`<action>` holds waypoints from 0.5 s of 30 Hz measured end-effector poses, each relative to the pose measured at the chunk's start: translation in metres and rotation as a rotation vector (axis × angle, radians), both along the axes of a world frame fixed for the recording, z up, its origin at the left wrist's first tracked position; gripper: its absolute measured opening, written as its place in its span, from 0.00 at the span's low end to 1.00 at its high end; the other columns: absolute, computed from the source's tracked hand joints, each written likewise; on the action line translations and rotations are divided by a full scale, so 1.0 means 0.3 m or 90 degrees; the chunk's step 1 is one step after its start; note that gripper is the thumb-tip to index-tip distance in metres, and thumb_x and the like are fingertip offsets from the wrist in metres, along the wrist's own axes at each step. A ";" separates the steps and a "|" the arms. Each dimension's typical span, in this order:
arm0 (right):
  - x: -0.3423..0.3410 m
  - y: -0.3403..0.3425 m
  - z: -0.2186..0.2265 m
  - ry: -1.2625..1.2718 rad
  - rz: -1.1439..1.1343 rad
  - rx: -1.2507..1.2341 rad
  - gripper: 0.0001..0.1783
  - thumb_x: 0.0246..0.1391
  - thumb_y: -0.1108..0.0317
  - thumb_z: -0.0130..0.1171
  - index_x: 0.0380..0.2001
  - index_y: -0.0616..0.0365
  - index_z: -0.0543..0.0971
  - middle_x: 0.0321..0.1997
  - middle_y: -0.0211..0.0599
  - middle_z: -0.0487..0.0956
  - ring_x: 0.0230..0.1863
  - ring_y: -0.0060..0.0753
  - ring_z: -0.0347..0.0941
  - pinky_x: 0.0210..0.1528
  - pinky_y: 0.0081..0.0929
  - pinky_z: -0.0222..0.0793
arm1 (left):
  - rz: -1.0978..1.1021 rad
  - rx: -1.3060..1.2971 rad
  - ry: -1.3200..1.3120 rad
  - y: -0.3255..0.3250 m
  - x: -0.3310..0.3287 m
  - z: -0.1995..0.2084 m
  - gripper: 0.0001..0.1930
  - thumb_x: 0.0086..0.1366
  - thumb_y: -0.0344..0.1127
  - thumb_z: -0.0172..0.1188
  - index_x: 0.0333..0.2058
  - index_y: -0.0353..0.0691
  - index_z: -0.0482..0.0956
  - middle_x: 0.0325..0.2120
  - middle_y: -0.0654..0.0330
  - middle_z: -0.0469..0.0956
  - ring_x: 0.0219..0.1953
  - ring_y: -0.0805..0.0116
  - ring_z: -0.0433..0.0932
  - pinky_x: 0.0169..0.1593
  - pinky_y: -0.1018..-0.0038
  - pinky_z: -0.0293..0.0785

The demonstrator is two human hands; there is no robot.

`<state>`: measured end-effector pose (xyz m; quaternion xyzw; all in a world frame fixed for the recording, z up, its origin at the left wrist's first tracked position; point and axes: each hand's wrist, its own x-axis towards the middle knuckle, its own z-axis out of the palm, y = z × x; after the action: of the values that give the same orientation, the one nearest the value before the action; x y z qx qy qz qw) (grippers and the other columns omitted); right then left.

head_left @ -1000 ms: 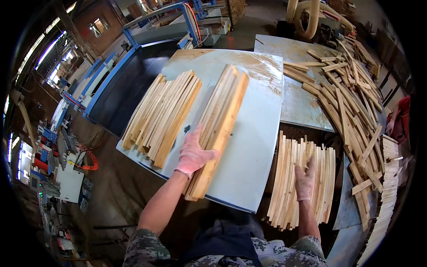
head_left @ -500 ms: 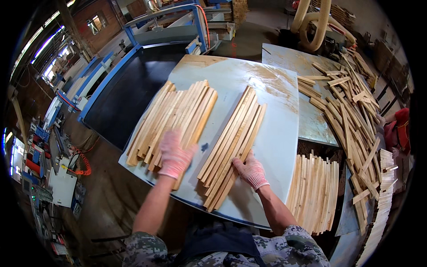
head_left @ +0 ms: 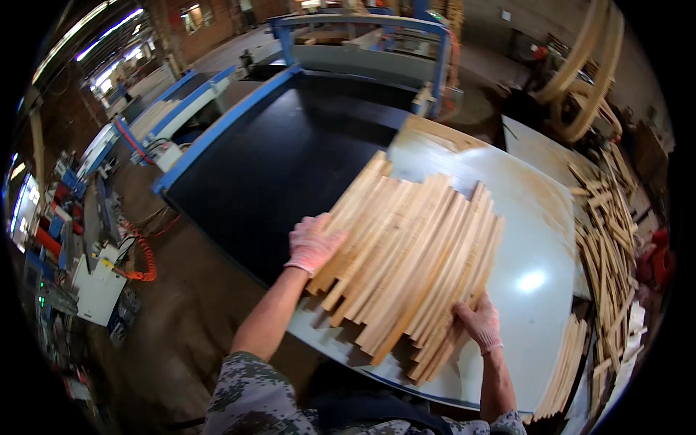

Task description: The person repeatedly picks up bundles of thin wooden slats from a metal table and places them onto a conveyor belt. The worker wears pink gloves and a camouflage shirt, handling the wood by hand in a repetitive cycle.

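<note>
A broad row of pale wooden strips (head_left: 406, 246) lies slantwise on the light grey tabletop (head_left: 533, 319), their near ends uneven. Along the row's left edge presses my left hand (head_left: 315, 243), in a pinkish-white knit glove, its thumb over the outer strips. At the lower right edge my right hand (head_left: 479, 322), gloved alike, grips the outermost strips, thumb on top and fingers along the side. Between them the two hands hold the row together. The undersides of the fingers are hidden.
Beyond the table's left side lies a black conveyor belt (head_left: 283, 145) with a blue frame (head_left: 225, 119). A heap of loose strips (head_left: 605, 268) is at the right, with stacked strips (head_left: 562, 370) below the table edge. A ribbed hose (head_left: 605, 65) hangs at the back right.
Two separate groups of strips now lie together as one row. My left hand has moved from atop the left group to its outer edge. The view has turned left.
</note>
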<state>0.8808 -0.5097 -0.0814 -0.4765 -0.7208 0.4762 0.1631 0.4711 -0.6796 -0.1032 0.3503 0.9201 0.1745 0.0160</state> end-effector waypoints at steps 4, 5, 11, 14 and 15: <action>-0.270 -0.096 -0.087 -0.032 -0.010 0.056 0.32 0.56 0.56 0.72 0.59 0.63 0.78 0.49 0.50 0.89 0.50 0.43 0.87 0.55 0.39 0.81 | 0.026 -0.118 -0.035 -0.067 -0.280 0.068 0.37 0.63 0.71 0.63 0.60 0.50 0.81 0.56 0.48 0.79 0.60 0.47 0.78 0.61 0.51 0.74; -0.359 -0.120 -0.088 -0.027 -0.015 0.052 0.32 0.56 0.56 0.72 0.59 0.63 0.79 0.49 0.50 0.89 0.50 0.43 0.87 0.55 0.39 0.81 | 0.034 -0.126 -0.057 -0.092 -0.358 0.095 0.39 0.63 0.71 0.63 0.63 0.49 0.79 0.59 0.49 0.77 0.62 0.48 0.75 0.65 0.52 0.69; -0.952 -0.252 -0.076 -0.098 0.061 0.023 0.35 0.55 0.48 0.72 0.57 0.63 0.78 0.50 0.55 0.88 0.53 0.54 0.86 0.57 0.45 0.79 | 0.070 -0.088 0.062 -0.291 -0.815 0.015 0.42 0.65 0.69 0.63 0.68 0.46 0.75 0.71 0.49 0.68 0.74 0.46 0.63 0.75 0.53 0.57; -1.273 -0.321 -0.046 -0.099 0.118 0.060 0.39 0.54 0.44 0.71 0.57 0.66 0.76 0.50 0.56 0.88 0.54 0.57 0.85 0.58 0.46 0.79 | 0.060 -0.030 0.102 -0.444 -0.993 -0.073 0.41 0.67 0.67 0.62 0.68 0.43 0.75 0.71 0.47 0.69 0.74 0.45 0.64 0.75 0.51 0.58; -1.372 -0.339 -0.068 -0.064 0.136 0.064 0.41 0.53 0.43 0.71 0.58 0.67 0.75 0.50 0.57 0.88 0.54 0.58 0.85 0.59 0.46 0.79 | 0.022 0.060 0.164 -0.529 -1.023 -0.091 0.38 0.68 0.62 0.65 0.66 0.40 0.76 0.67 0.45 0.73 0.71 0.44 0.68 0.73 0.50 0.62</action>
<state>0.4691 -0.6115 -0.1018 -0.4116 -0.7976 0.4297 0.0986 0.1643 -0.8384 -0.1305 0.3546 0.9111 0.1717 -0.1214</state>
